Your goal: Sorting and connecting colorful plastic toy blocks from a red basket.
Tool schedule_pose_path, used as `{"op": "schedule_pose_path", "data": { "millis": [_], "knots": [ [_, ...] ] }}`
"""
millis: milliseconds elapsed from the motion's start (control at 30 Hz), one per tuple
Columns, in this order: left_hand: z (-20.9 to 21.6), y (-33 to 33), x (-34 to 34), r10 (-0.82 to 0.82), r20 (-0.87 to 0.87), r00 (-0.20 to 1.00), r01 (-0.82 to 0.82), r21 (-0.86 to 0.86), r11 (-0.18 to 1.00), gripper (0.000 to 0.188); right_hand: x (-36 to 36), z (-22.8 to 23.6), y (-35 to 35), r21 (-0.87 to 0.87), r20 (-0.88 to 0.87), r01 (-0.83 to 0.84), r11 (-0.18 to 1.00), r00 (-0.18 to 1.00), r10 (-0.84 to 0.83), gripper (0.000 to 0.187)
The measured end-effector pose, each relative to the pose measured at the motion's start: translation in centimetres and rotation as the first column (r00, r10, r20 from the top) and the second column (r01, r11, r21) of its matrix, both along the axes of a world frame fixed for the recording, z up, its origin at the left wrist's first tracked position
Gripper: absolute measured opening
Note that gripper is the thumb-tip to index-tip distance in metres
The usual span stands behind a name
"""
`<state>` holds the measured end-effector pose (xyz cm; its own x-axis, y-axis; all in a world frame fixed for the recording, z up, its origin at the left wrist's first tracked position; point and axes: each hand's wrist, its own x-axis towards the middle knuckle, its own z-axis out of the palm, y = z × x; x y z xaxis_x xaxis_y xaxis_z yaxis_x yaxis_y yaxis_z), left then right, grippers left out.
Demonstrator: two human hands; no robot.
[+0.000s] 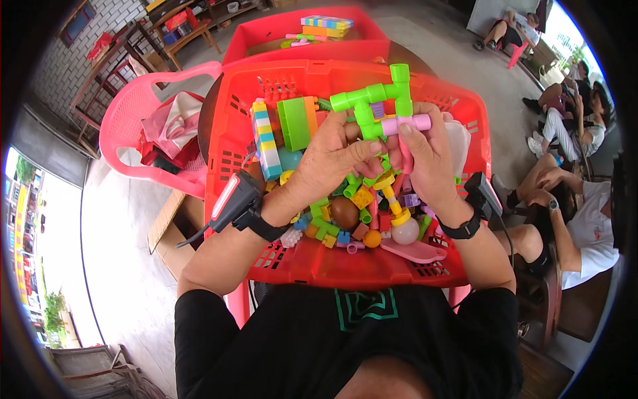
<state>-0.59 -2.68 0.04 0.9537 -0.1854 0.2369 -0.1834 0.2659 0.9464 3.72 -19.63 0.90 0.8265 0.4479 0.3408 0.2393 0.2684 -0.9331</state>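
Observation:
Both hands are raised over the red basket, closed on one toy built of plastic pipe pieces. Its upper part is a bright green pipe frame [361,98] with elbows and tees. A pink pipe connector [417,122] joins it on the right, and another pink pipe runs down from there. My left hand [335,149] pinches the lower green end with thumb and fingers. My right hand [428,156] wraps the pink connector, thumb on its front. Beneath them lie loose toys, among them a yellow pipe piece [391,193], a brown ball [344,213] and a whitish ball [405,231].
The red basket [352,266] also holds a striped block stack [266,143] and a green block [293,124]. Behind it stands a red tray [239,43] with more blocks. A pink chair [123,113] bearing cloth is at left, beside a cardboard box [166,226]. Several people sit at right.

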Motion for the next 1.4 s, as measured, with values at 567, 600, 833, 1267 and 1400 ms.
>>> {"op": "schedule_pose_path", "data": {
  "millis": [567,600,833,1267,1400],
  "knots": [
    [0.6,0.5,-1.2,0.073,0.222,0.972,-0.154,0.374,0.914,0.026,-1.8,-1.4,0.4,0.008,0.241,0.055,0.998,0.969,-0.055,0.026],
    [0.7,0.4,-1.2,0.079,0.244,0.967,-0.173,0.393,0.903,0.024,-1.8,-1.5,0.3,-0.002,0.270,0.074,0.997,0.960,-0.070,0.026],
    [1.3,-0.2,-0.1,0.142,0.257,0.956,-0.250,0.457,0.854,0.020,-0.5,-2.1,1.0,0.055,0.233,0.099,0.994,0.966,-0.109,0.027],
    [1.4,0.4,-0.8,-0.074,0.050,0.996,0.068,0.127,0.990,0.048,0.2,0.4,-0.1,0.018,-0.034,-0.105,0.994,0.994,0.106,0.024],
    [1.7,1.9,-0.3,-0.087,0.086,0.992,0.091,-0.047,0.995,0.037,1.6,0.9,-1.1,-0.174,0.135,0.081,0.981,0.989,-0.057,0.019]
  ]
}}
